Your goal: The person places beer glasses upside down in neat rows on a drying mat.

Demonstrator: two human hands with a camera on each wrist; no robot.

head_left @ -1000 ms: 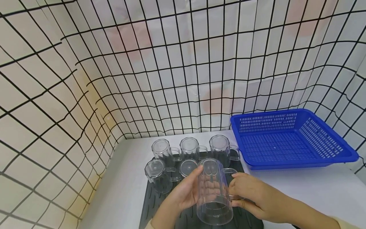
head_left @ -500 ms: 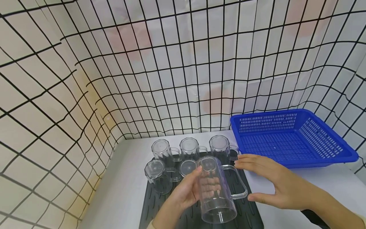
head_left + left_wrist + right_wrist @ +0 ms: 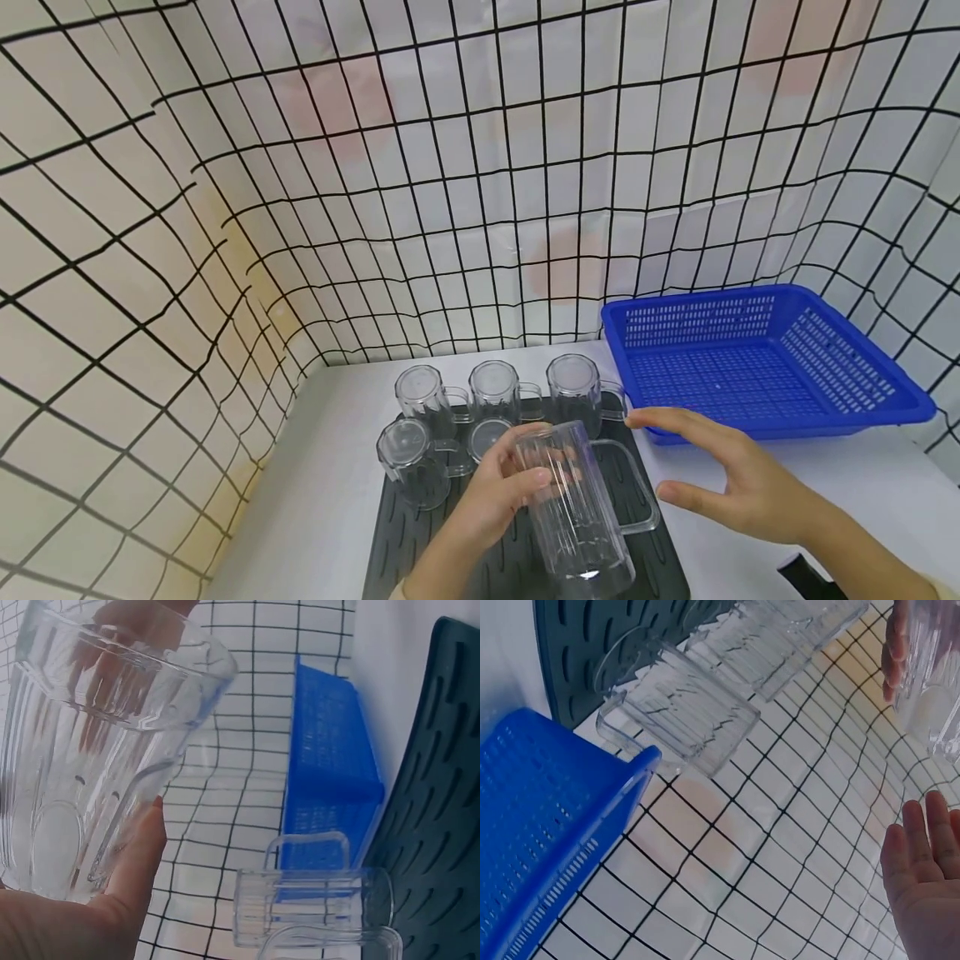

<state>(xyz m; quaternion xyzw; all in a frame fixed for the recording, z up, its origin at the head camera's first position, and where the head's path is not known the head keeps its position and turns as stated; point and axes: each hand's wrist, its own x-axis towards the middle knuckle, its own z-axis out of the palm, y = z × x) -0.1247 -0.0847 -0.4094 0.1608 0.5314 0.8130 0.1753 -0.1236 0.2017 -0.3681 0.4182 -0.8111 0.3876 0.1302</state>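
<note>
My left hand [image 3: 487, 492] grips a clear mug [image 3: 581, 517] near its base, thumb on the near side and fingers behind. The mug is tilted over the dark ribbed mat [image 3: 491, 575], its handle toward the right. In the left wrist view the thumb and palm lie along the wall of this clear mug [image 3: 97, 750]. My right hand [image 3: 742, 483] is off to the right of the handle, holding nothing, with thumb and fingers spread. The right wrist view shows its palm [image 3: 937, 900] with the fingers stretched out.
Several clear mugs stand upside down in two rows on the mat, among them a front-left mug [image 3: 408, 458] and a back-right mug [image 3: 576, 392]. A blue basket [image 3: 765, 425] sits at the back right. Black wire grid [image 3: 517, 192] encloses the back and sides.
My right hand has let go of the mug's handle and drawn away to the right. My left hand has turned the mug, so its handle has swung out and its lower end has shifted right.
</note>
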